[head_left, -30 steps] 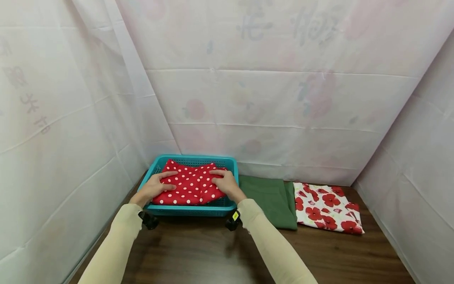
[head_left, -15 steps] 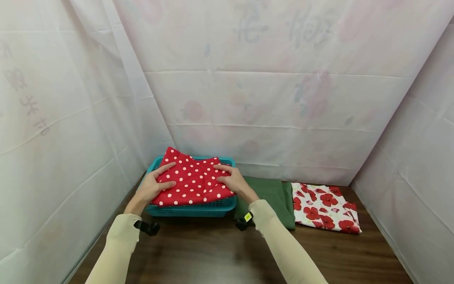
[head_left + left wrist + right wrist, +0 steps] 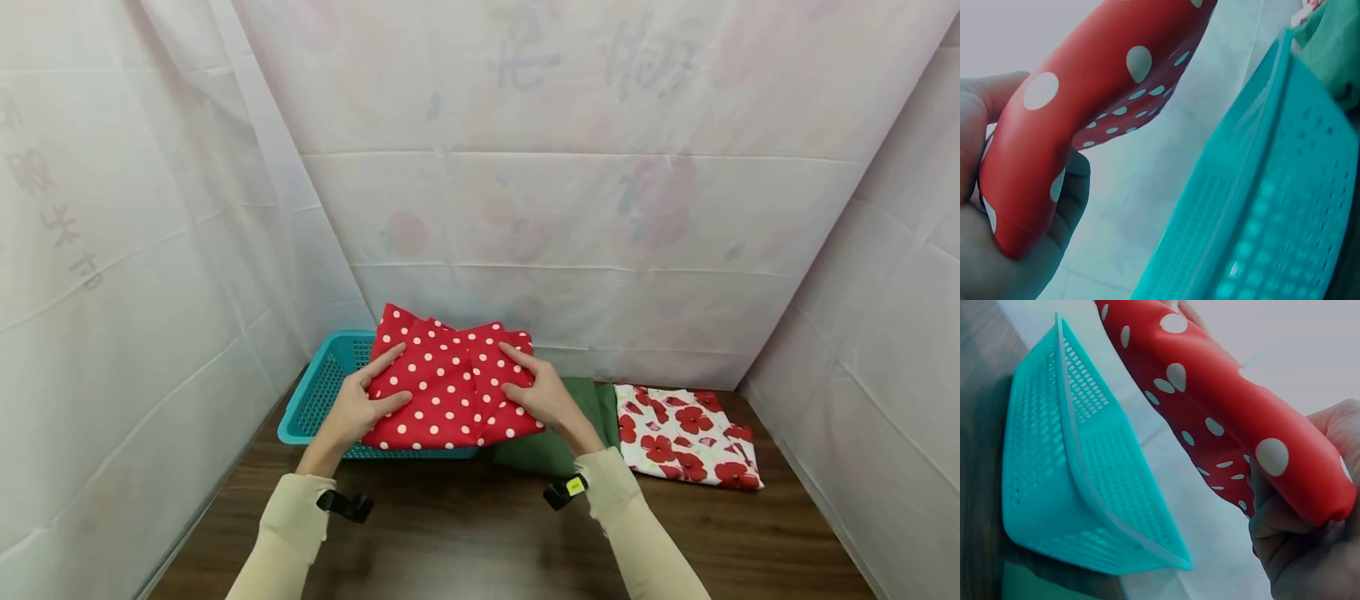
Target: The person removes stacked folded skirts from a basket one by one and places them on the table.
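Observation:
A folded red cloth with white polka dots [image 3: 442,392] hangs in the air between both hands, above the right part of the teal plastic basket [image 3: 315,396]. My left hand [image 3: 360,408] grips its left edge, thumb and fingers on top and, in the left wrist view, other fingers curled beneath. On the opposite edge my right hand [image 3: 551,400] holds it the same way, with fingers curled under the cloth [image 3: 1285,456] in the right wrist view. Clear space shows between the cloth and the basket rim [image 3: 1075,447]. Part of the basket is hidden behind the cloth.
A folded green cloth [image 3: 592,400] lies right of the basket, partly hidden by the red cloth and right hand. Beyond it lies a white cloth with red flowers [image 3: 686,437]. White sheets [image 3: 480,208] wall in the dark wooden table [image 3: 457,533] at back and sides.
Both hands have lifted the red polka-dot cloth out of the basket and carried it to the right. More of the basket's left side now shows; the green and flowered cloths stay put.

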### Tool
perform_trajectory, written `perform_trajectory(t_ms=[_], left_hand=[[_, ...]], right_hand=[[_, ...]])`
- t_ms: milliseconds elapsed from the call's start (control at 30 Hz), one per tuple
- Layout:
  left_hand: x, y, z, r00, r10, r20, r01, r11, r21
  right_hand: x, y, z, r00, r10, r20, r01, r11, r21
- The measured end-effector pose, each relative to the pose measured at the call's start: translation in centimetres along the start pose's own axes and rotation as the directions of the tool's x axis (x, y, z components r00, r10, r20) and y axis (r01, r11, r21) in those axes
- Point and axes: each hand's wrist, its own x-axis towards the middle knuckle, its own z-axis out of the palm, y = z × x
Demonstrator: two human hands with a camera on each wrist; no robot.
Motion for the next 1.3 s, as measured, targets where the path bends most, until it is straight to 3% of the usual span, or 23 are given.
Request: perform_trajectory(t_ms=[133,433,733,1233,1300], left_hand=[[-0.7,-0.1,2.3,0.999,0.036,-0.011,-0.037,0.999,-0.022],[-3.0,-0.8,7.7,0.997,0.081,0.001,-0.080,0.988,-0.133],[-3.8,-0.3,11.0,0.989,0.131,0.066,-0.119,0.979,-0.166],[-6.8,-1.6,15.9,0.991,0.002,0.135,0.036,0.961,-0.276],[-7.1,-1.7,16.6,0.989,0.006,0.149,0.036,0.959,-0.280]], right_hand=[[-2.1,0.1,-1.3,1.000,-0.007,-0.021,0.006,0.999,-0.036],[-7.0,1.8,-3.2,0.991,0.086,-0.104,-0.092,0.994,-0.057],[-10.4,2.5,-4.8,0.974,0.177,-0.143,-0.187,0.981,-0.058],[-15.3,4.0,-4.9,0.930,0.314,-0.190,-0.321,0.947,-0.002],[-16.0,4.3,-5.1,0.919,0.337,-0.204,-0.341,0.940,0.012]])
